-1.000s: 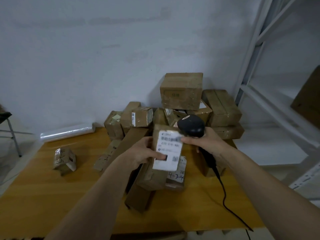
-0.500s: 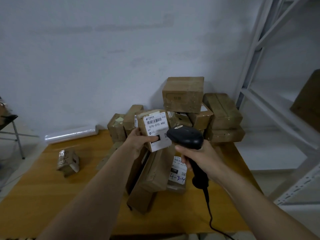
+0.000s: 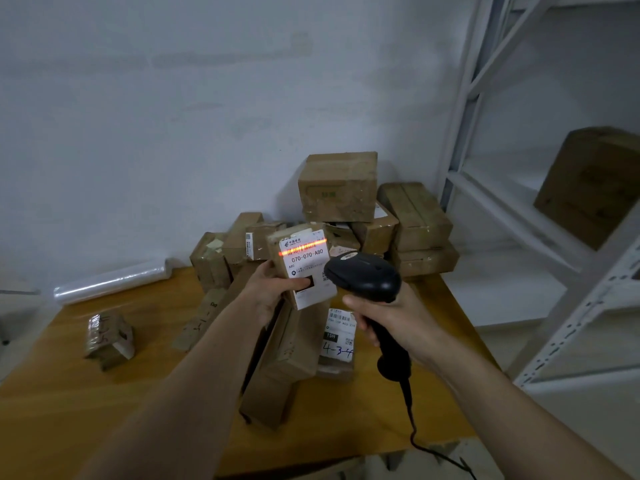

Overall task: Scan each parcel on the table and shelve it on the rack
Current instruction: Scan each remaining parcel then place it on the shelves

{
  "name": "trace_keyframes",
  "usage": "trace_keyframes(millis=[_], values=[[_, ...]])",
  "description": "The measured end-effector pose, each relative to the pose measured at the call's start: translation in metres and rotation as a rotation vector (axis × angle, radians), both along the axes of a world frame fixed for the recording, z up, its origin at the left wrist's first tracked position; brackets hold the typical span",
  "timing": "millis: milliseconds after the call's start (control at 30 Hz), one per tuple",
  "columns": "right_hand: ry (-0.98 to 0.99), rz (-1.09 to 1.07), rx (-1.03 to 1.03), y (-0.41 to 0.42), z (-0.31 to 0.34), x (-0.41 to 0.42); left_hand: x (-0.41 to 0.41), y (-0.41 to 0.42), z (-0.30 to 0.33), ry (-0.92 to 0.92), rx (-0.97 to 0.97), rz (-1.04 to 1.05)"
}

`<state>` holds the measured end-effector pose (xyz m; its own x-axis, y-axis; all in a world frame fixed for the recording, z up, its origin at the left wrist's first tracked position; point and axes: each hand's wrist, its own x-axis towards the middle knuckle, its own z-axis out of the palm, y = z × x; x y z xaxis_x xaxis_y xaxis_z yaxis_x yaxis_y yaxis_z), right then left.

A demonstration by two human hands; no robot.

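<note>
Both hands are busy: left hand (image 3: pixel 268 292) fingers clamp the parcel (image 3: pixel 304 266), right hand (image 3: pixel 391 318) fingers clamp the scanner (image 3: pixel 363 277), above the tabletop (image 3: pixel 69 393).

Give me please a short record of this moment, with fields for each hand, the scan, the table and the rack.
left hand: grips a small brown cardboard parcel, its white label facing the camera
right hand: grips a black corded handheld scanner, aimed at the label
scan: red beam line lies across the barcode
table: wooden table holds a pile of brown boxes at the wall
rack: white metal rack holds one brown box
</note>
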<state>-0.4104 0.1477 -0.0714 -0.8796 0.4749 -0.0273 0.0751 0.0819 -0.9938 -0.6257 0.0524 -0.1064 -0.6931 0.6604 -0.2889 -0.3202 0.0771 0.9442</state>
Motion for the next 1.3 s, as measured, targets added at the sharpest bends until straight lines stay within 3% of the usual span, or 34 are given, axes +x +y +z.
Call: trace_keyframes(millis=[333, 1067, 1300], values=[[0.010, -0.094, 0.033, 0.017, 0.013, 0.067, 0.063, 0.031, 0.011, -0.008, 0.031, -0.047], [0.047, -0.213, 0.060, 0.039, 0.032, 0.301, 0.296, 0.080, 0.042, 0.023, 0.017, -0.082], [0.126, -0.393, -0.032, 0.057, 0.031, 0.383, 0.386, 0.115, 0.050, 0.044, -0.054, -0.260]])
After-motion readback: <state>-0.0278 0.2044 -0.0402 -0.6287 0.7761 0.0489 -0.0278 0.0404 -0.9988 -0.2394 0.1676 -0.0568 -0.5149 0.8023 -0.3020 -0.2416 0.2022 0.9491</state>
